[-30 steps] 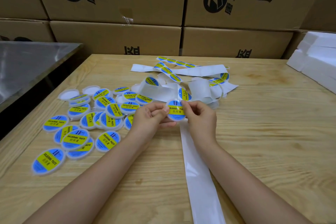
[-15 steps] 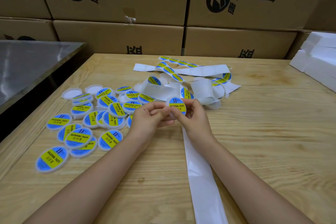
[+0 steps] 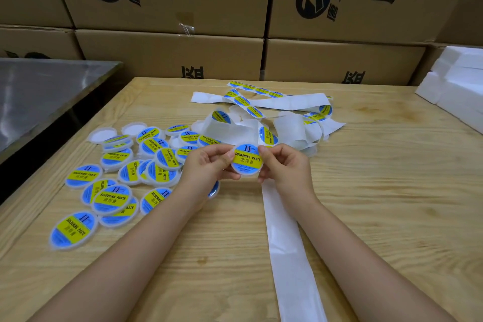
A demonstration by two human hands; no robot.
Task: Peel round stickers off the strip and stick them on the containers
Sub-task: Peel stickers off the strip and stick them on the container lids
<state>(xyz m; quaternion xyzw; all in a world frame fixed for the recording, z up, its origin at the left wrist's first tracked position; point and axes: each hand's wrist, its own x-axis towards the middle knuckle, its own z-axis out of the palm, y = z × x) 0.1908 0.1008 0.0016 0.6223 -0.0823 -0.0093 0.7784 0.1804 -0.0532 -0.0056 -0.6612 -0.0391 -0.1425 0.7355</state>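
A small round white container (image 3: 247, 161) with a blue and yellow "soldering paste" sticker on its face is held above the wooden table (image 3: 379, 191). My left hand (image 3: 207, 166) grips its left edge and my right hand (image 3: 283, 165) pinches its right edge, thumbs on the sticker. A white sticker strip (image 3: 285, 243) runs from under my right hand toward me, bare of stickers there. Its tangled far end (image 3: 274, 112) still carries several round stickers. A pile of labelled containers (image 3: 125, 178) lies left of my hands.
Two unlabelled white containers (image 3: 102, 136) lie at the pile's far left. Stacked cardboard boxes (image 3: 170, 57) wall off the far table edge. White foam blocks (image 3: 460, 86) sit at the right. A steel-topped table (image 3: 39, 97) stands to the left across a gap.
The container tipped away half a second ago and now faces me again, slightly lower. Both hands kept their hold on it.
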